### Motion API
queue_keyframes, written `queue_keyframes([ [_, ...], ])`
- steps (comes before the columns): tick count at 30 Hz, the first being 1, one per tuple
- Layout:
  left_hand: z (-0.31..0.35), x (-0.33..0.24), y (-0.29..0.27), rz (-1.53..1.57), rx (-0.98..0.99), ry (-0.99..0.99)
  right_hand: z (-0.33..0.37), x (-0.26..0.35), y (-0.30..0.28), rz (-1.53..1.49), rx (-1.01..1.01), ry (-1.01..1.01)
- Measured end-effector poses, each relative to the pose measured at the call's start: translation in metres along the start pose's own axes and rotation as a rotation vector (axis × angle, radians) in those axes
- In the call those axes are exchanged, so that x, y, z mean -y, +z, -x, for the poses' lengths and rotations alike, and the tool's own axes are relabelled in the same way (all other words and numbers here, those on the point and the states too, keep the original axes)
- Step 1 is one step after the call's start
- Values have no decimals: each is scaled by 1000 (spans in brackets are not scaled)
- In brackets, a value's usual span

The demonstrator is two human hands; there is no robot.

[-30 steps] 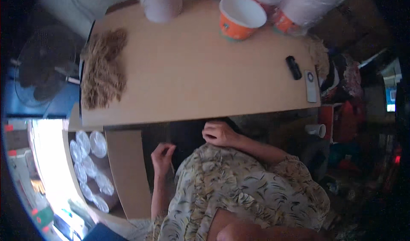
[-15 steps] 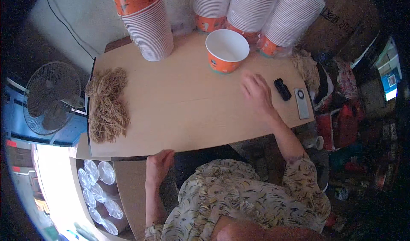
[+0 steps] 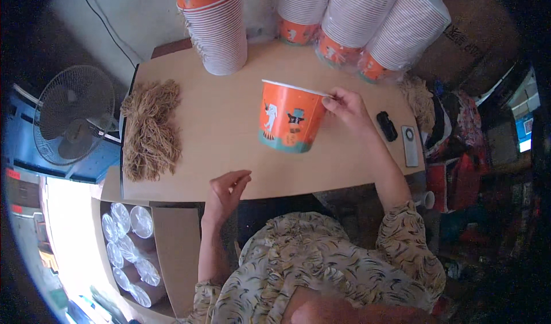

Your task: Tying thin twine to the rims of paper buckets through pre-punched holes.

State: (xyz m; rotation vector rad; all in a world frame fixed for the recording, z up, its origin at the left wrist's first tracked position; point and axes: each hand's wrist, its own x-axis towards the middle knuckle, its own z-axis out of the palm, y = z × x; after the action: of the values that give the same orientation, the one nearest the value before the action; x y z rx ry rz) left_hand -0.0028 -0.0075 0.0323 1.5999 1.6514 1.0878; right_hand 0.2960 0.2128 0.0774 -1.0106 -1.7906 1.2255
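An orange paper bucket (image 3: 290, 117) with a white rim, a teal base band and printed figures is tilted in the air above the table. Its rim is pinched on the right side by the thumb and fingers of my right hand (image 3: 347, 107). Over the table's near edge, my left hand (image 3: 227, 193) has its thumb and fingertips brought close together. Whether anything lies between those fingertips is too small to tell. The left hand is apart from the bucket.
On the table (image 3: 212, 128) lie a bundle of brown fibrous cord (image 3: 152, 130), a black object (image 3: 387, 126) and a pale flat device (image 3: 410, 146). Nested bucket stacks (image 3: 217, 34) stand behind, some wrapped (image 3: 361, 11). A fan (image 3: 74, 116) and an open carton (image 3: 175, 255) are at left.
My right hand has taken the bucket by its rim, lifted it off the table and brought it nearer, tilted. My left hand has risen slightly toward the table's edge. The view has shifted a little.
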Motion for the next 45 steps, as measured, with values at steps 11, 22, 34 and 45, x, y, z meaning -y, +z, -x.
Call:
queue_keyframes([
  [11, -21, -6, -11, 235, -167, 4, 31, 16, 14, -241, 210, 4],
  [22, -9, 5, -11, 324, -135, -46, 44, 2, 24, -316, 235, -6],
  [34, 2, -22, 18, 652, -115, -214, 75, 60, 81, 503, 24, -704],
  [45, 4, -2, 19, 902, -22, -387, 98, 51, 84, 616, 85, -842],
])
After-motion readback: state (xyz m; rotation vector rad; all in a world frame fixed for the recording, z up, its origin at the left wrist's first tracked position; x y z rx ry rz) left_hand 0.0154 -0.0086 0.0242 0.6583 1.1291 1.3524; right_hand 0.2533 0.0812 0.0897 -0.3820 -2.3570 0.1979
